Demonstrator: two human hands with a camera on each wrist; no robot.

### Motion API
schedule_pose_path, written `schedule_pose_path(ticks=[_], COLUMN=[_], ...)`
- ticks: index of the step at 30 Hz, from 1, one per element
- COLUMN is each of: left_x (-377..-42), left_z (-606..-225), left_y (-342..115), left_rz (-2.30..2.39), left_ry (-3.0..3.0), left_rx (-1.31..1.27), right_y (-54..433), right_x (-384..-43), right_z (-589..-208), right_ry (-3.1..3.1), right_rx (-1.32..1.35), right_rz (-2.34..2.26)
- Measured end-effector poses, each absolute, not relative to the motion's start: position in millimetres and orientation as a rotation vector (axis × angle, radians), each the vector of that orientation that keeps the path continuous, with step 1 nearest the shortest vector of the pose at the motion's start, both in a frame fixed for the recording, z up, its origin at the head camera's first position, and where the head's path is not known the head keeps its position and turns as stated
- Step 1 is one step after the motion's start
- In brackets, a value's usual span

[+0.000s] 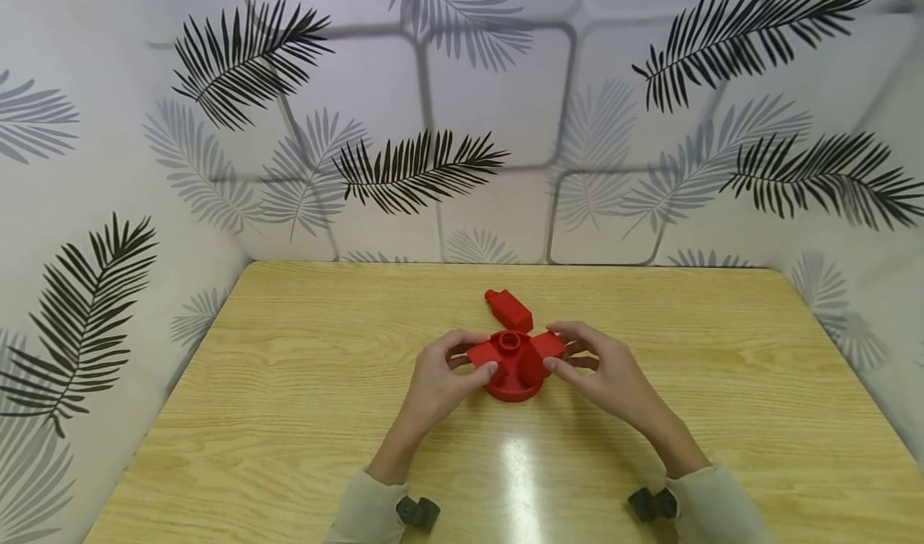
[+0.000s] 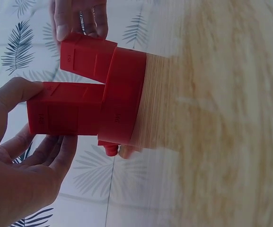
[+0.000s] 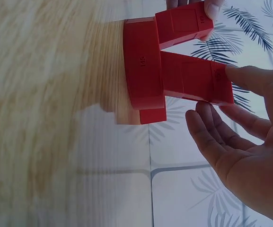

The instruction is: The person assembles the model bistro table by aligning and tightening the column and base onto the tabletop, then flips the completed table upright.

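A round red base (image 1: 512,394) with a raised ring (image 1: 509,341) lies flat on the table. My left hand (image 1: 439,379) pinches a red block (image 2: 65,111) between thumb and fingers, near its top. This block rises from the left part of the base. My right hand (image 1: 612,374) grips a second red block (image 3: 193,78) the same way; it leans outward over the base's right part. The lower ends of both blocks are hidden inside the base's rim. Small numbers are embossed on the red pieces.
Behind the base lies a third red block (image 1: 509,310) on its side, with a small knob at one end. The pale wooden table (image 1: 289,383) ends at a wall (image 1: 491,111) patterned with leaves. Dark wrist cameras sit beside both sleeves.
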State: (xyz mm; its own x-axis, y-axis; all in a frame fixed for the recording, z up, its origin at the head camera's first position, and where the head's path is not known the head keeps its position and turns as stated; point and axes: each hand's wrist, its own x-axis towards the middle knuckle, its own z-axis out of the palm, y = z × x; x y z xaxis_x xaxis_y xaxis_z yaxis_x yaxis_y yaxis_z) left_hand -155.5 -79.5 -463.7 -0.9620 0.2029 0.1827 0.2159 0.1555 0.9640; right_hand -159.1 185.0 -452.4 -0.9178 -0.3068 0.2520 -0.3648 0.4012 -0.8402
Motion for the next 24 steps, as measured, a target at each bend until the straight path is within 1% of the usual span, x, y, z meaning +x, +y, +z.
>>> schedule_pose_path(ticks=[16,24], left_x=[-154.8,-155.5], left_z=[-463.3,-464.7], left_y=[-78.8,-79.4], left_rz=[-1.967,-1.967], left_ry=[-2.397,-2.399], left_rx=[-0.438,-0.441], right_y=[189.5,186.3], right_x=[-157.8,-155.2], right_z=[-452.1,-450.7], right_ry=[-2.577,-2.604], right_rx=[0.596,0.574], right_rz=[1.629,1.581])
